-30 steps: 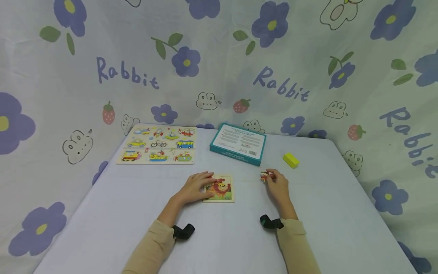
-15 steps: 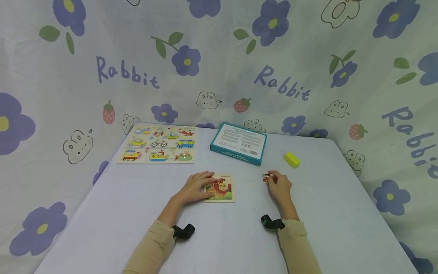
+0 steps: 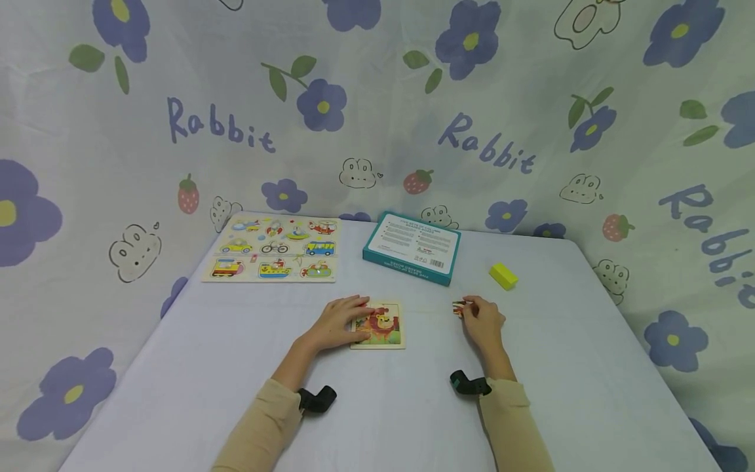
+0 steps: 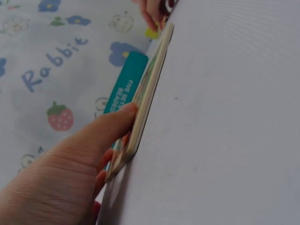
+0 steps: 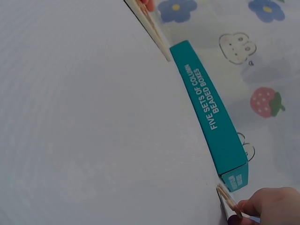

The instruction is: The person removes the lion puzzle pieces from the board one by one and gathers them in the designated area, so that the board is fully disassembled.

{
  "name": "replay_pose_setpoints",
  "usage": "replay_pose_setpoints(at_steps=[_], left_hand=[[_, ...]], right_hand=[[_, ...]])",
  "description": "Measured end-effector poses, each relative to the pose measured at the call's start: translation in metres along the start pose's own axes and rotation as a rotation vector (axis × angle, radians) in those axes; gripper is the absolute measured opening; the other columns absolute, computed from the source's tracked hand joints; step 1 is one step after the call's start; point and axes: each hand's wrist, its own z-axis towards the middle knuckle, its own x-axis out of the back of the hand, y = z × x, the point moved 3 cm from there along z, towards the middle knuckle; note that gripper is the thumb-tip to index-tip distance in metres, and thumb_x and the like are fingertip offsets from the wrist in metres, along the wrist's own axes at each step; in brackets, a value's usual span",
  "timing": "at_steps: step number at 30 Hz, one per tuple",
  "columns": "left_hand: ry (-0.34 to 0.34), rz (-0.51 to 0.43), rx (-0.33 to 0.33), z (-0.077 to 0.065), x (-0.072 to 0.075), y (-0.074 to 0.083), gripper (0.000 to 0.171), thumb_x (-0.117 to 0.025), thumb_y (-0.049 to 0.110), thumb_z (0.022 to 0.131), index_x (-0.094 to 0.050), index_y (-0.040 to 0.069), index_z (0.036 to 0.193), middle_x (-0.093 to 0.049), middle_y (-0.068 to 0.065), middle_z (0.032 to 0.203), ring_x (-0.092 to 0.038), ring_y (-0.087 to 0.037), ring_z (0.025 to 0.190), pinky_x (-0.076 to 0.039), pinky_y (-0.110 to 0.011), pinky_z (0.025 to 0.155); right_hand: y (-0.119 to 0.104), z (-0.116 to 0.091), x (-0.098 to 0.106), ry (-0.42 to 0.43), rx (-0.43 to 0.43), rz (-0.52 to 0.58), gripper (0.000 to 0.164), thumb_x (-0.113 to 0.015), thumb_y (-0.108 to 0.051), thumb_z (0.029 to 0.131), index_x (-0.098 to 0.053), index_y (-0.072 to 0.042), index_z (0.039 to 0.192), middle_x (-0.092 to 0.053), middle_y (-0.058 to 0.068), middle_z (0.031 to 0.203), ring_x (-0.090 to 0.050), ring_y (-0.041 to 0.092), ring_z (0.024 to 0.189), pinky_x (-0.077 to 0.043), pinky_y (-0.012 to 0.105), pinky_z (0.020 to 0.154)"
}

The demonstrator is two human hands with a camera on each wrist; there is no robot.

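Note:
A square wooden lion jigsaw puzzle (image 3: pixel 386 324) lies flat on the white table, with a pale patch at its upper right. My left hand (image 3: pixel 336 324) rests on its left part, fingers extended over the picture and hiding some of it. In the left wrist view, the thumb (image 4: pixel 124 115) lies at the puzzle's near edge. To the right of the puzzle, my right hand (image 3: pixel 485 324) pinches a small puzzle piece (image 3: pixel 457 307) between thumb and fingers. The right wrist view shows that piece (image 5: pixel 228 200) edge-on and tilted, close over the table.
Behind the lion puzzle lies a teal and white box (image 3: pixel 411 249). A vehicle peg board (image 3: pixel 271 252) lies at the back left. One yellow block (image 3: pixel 503 276) sits beyond my right hand. A patterned cloth (image 3: pixel 377 131) hangs behind the table.
My right hand has shifted slightly right with the puzzle piece, which turned a little in the fingers. The left hand and the lion puzzle have stayed in place.

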Motion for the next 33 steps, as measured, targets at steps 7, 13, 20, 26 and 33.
replay_pose_setpoints(at_steps=[7,13,20,26,33], left_hand=[[-0.003,-0.008,-0.003,0.0007,0.0005,-0.0005,0.059,-0.063,0.05,0.08,-0.053,0.021,0.131,-0.036,0.002,0.144,-0.023,-0.021,0.135,-0.017,-0.047,0.106],[0.001,-0.003,-0.02,0.0002,0.0006,-0.0005,0.059,-0.064,0.049,0.08,-0.053,0.02,0.131,-0.036,0.0,0.144,-0.024,-0.022,0.135,-0.018,-0.047,0.105],[0.01,-0.004,-0.036,-0.0004,0.0015,0.0007,0.058,-0.064,0.047,0.081,-0.053,0.02,0.131,-0.037,-0.001,0.143,-0.025,-0.023,0.134,-0.018,-0.048,0.104],[0.01,-0.014,-0.032,-0.0003,0.002,0.0014,0.058,-0.064,0.047,0.081,-0.053,0.02,0.13,-0.037,0.0,0.143,-0.024,-0.022,0.134,-0.018,-0.048,0.105],[0.008,-0.015,-0.028,-0.0004,0.0017,0.0011,0.058,-0.064,0.048,0.08,-0.053,0.02,0.13,-0.037,0.0,0.143,-0.024,-0.022,0.135,-0.018,-0.047,0.105]], right_hand=[[0.0009,0.0016,0.0001,0.013,-0.019,0.01,0.021,-0.055,-0.009,0.084,-0.066,-0.001,0.1,-0.061,0.012,0.078,-0.05,0.03,0.079,-0.028,0.054,0.08],[0.0011,0.001,0.0008,0.01,-0.035,-0.006,0.016,-0.057,-0.01,0.087,-0.067,-0.001,0.096,-0.062,0.012,0.08,-0.052,0.029,0.081,-0.029,0.053,0.08],[0.0007,0.0005,0.0009,0.024,-0.037,-0.005,0.015,-0.058,-0.012,0.087,-0.067,-0.002,0.094,-0.062,0.011,0.079,-0.052,0.029,0.079,-0.029,0.052,0.08],[0.001,0.0002,0.0014,0.036,-0.037,0.003,0.014,-0.058,-0.011,0.087,-0.067,-0.002,0.094,-0.061,0.012,0.077,-0.051,0.028,0.078,-0.029,0.052,0.08],[0.0008,0.0008,0.0013,0.057,-0.023,0.011,0.014,-0.058,-0.01,0.086,-0.067,-0.001,0.093,-0.062,0.012,0.077,-0.052,0.028,0.076,-0.031,0.05,0.078]])
